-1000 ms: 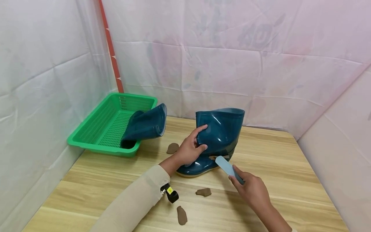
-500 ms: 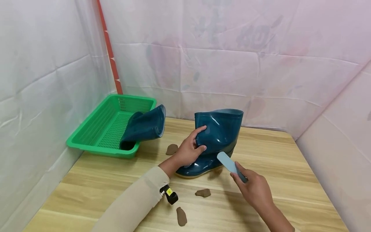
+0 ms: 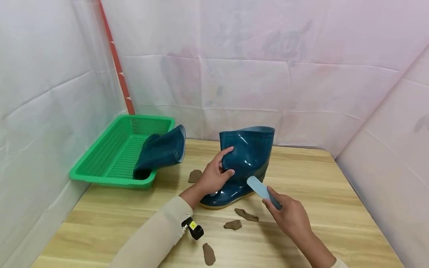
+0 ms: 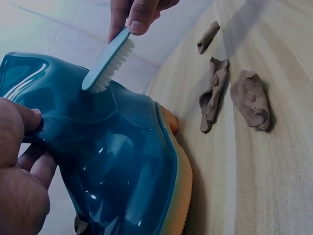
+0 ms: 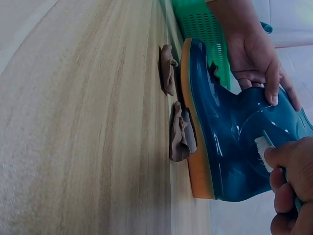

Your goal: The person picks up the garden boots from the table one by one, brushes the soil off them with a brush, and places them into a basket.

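Note:
A dark teal rubber boot (image 3: pixel 249 154) stands upright on the wooden table (image 3: pixel 318 193). My left hand (image 3: pixel 218 172) grips the side of its shaft, thumb and fingers curled on the rubber. My right hand (image 3: pixel 285 216) holds a light-blue brush (image 3: pixel 259 187) by its handle, bristles close to the boot's heel side. In the left wrist view the brush (image 4: pixel 106 62) hovers just over the boot (image 4: pixel 117 161). In the right wrist view its white bristles (image 5: pixel 262 146) sit against the boot (image 5: pixel 230 142). Brown mud pieces (image 3: pixel 246 214) lie on the table beside the sole.
A green slotted basket (image 3: pixel 100 160) sits at the back left, with a second teal boot (image 3: pixel 161 150) leaning out over its rim. More mud lumps (image 3: pixel 232 224) (image 3: pixel 209 254) (image 3: pixel 194 175) lie around the boot. White sheets wall the table on three sides.
The brush has lifted off the boot's lower heel. A mud piece that clung there now lies on the table in front of the boot. My left hand keeps its grip.

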Demonstrator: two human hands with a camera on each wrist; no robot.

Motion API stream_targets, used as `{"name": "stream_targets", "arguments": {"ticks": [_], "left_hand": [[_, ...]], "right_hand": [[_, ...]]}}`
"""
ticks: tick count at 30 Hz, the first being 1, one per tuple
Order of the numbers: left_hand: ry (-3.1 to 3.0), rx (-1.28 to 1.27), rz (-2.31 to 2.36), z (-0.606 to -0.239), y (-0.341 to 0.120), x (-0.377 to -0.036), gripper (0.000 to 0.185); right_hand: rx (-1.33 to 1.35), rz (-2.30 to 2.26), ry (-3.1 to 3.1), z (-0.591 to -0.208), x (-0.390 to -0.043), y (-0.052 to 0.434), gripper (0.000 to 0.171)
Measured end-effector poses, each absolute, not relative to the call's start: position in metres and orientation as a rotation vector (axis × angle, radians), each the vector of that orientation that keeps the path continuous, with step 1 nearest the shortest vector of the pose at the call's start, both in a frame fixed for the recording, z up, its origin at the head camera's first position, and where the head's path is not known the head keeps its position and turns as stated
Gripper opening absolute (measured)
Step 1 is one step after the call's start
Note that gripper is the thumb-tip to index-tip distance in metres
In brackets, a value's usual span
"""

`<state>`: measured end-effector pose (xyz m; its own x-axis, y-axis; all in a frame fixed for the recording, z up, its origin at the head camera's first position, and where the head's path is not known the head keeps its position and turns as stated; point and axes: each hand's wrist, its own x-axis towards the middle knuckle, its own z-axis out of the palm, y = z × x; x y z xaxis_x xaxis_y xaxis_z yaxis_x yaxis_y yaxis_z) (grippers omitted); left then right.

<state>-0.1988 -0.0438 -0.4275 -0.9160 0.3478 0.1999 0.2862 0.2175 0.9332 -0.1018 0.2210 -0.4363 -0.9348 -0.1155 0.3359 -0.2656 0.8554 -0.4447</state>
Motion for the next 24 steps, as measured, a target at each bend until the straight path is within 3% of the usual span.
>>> {"name": "stream_targets", "arguments": {"ticks": [24], "left_hand": [[2.407,0.631,1.824,-0.416,-0.048,-0.2,0.075]], "right_hand": [[0.323,0.721,-2.669,-0.445,-0.099,0.216,0.048]]}}
